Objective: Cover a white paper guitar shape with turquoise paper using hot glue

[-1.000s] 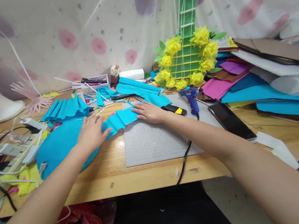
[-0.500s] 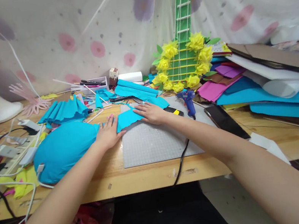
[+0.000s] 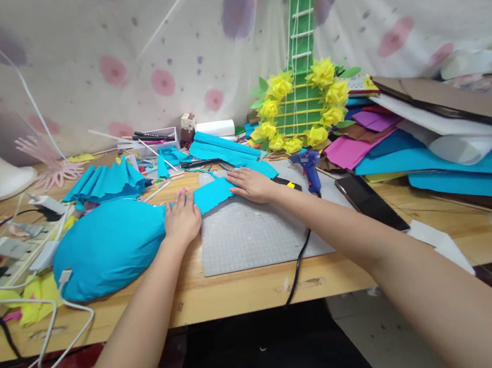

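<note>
A blue crepe paper strip (image 3: 212,195) lies across the grey cutting mat (image 3: 256,239). My left hand (image 3: 182,219) rests on its left end, fingers stretched out flat, beside a rounded, blue-covered form (image 3: 108,249). Farther right, my right hand (image 3: 251,185) lies flat with fingers extended over the strip's other part. Whether the strip joins the rounded form is hidden under my left hand. Right of my right hand stands a blue glue gun (image 3: 310,169), and a black-and-yellow tool (image 3: 290,184) is partly covered by the forearm.
A phone (image 3: 371,203) lies right of the mat, near stacked coloured paper (image 3: 451,160). A green guitar-shaped piece with yellow flowers (image 3: 303,104) leans at the back. Power strips and cables (image 3: 14,247) crowd the left. Pleated blue paper (image 3: 105,182) sits behind the rounded form.
My left hand has shifted slightly right along the strip and its thumb has drawn in. The right hand has moved a little right. The white cable at left has slid off the rounded form's front.
</note>
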`<state>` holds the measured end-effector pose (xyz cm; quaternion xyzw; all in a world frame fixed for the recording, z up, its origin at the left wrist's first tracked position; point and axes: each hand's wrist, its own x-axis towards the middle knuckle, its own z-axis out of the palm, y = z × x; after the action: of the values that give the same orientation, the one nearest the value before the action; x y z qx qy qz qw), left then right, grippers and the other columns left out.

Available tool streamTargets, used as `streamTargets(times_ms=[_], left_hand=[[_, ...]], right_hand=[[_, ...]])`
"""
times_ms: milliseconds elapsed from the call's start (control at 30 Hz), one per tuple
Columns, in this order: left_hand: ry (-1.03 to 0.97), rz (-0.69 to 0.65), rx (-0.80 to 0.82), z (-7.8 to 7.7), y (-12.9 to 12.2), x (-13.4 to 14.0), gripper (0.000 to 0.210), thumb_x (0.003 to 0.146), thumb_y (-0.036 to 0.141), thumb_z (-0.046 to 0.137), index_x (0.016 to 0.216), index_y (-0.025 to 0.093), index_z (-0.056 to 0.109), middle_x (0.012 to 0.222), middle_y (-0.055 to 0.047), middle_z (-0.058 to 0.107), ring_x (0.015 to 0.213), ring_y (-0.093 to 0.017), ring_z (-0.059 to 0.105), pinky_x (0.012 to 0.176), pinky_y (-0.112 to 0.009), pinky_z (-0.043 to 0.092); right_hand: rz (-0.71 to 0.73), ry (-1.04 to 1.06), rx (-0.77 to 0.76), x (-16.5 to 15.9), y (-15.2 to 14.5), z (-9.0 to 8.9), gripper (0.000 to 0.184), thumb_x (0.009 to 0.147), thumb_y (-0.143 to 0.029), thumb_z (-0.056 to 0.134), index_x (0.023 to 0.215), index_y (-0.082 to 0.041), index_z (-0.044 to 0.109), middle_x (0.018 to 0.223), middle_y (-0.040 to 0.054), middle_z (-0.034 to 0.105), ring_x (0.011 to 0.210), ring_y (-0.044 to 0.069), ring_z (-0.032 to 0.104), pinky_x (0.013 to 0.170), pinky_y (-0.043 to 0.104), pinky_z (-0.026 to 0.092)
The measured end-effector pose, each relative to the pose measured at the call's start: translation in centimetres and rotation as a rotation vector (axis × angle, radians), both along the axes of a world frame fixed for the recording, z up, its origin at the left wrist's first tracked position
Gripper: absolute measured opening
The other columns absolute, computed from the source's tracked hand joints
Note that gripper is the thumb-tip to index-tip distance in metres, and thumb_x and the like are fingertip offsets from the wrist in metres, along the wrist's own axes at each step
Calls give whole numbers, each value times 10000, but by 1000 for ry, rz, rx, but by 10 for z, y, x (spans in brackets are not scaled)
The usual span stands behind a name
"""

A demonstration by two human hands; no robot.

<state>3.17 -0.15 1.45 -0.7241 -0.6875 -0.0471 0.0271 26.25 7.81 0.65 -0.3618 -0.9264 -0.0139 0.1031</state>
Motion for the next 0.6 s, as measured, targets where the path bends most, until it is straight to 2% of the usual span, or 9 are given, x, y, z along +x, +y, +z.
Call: streamTargets(times_ms=[133,333,600], left_hand=[[5,89,57,3,-1,10,566,871,169,248,1415,37,326,1469,-183,343,1385,-297,262,1128,-519,167],[-90,148,108,-5,-8,14,600,922,348,237,1413,15,321,1456,-194,359,1377,-315,272,1120,-515,196],[-113,166,161,-7,-9,13,586,920,350,228,1389,32,376,1444,-195,380,1378,-320,268,1132,-512,159]], right_hand=[[-40,22,34,-9,-4,-7,649,948,-527,224,1402,-98,402,1451,126,391,1366,254,323,1127,444,241],[-125,98,55,-15,-9,-13,616,942,-534,266,1384,-143,442,1443,106,411,1360,251,335,1133,446,223],[-182,153,66,-19,-17,-14,557,943,-487,327,1352,-142,483,1419,114,443,1351,262,348,1123,467,232]])
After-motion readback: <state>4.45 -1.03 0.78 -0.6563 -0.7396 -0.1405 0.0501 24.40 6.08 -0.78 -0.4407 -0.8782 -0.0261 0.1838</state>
